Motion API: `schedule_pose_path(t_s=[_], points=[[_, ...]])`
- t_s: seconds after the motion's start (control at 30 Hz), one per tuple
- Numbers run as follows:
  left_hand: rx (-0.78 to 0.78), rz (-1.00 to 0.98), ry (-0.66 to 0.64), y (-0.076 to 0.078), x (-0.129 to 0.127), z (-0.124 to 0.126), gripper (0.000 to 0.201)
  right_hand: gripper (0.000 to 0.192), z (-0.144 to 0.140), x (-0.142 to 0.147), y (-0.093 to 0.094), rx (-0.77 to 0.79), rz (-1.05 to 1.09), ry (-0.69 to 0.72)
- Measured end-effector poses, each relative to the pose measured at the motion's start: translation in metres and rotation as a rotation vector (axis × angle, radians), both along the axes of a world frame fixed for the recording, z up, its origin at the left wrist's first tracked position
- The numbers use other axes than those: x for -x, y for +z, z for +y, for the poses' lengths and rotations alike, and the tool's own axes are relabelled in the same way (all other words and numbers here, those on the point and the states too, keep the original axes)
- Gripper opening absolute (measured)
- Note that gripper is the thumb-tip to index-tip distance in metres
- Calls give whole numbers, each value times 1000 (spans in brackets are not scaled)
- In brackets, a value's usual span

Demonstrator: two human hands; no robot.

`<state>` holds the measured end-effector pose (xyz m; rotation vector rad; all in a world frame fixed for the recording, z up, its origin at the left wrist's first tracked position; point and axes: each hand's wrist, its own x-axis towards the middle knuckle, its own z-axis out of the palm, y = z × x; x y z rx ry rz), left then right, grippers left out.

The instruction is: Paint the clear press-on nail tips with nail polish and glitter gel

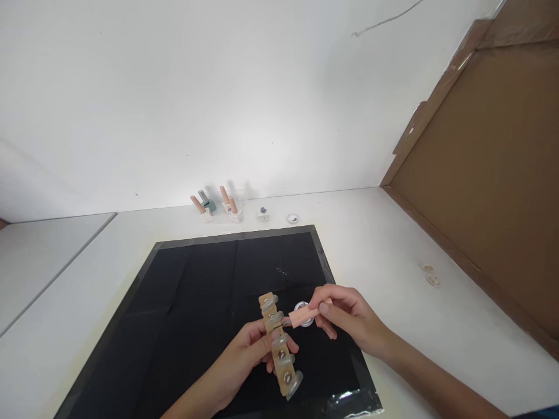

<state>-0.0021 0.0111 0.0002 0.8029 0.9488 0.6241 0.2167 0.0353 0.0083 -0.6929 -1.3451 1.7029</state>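
So the left hand has its fingers clamped round a tan nail-tip holder strip over the black mat near the desk's front edge. The right hand pinches a pink polish brush cap, its tip at an upper nail. Looks early on; most tips look clear. Spare bottles sit along the back edge.

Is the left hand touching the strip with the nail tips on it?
Touching. The head view shows the left hand wrapped around the nail tip strip, fingers closed over its middle, holding it up above the black mat.
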Motion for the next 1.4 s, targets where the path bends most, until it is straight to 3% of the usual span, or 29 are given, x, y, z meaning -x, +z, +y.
schedule_pose_path(t_s=[0.5, 0.73, 1.1, 1.4], points=[[32, 6, 19, 1, 0, -1, 40, 20, 0, 1, 0, 1, -13, 12], [57, -16, 42, 4, -2, 0, 54, 21, 0, 0, -1, 18, -47, 4], [61, -15, 31, 2, 0, -1, 56, 21, 0, -1, -1, 19, -56, 6], [36, 23, 22, 4, -1, -1, 42, 21, 0, 0, 1, 22, -46, 5]])
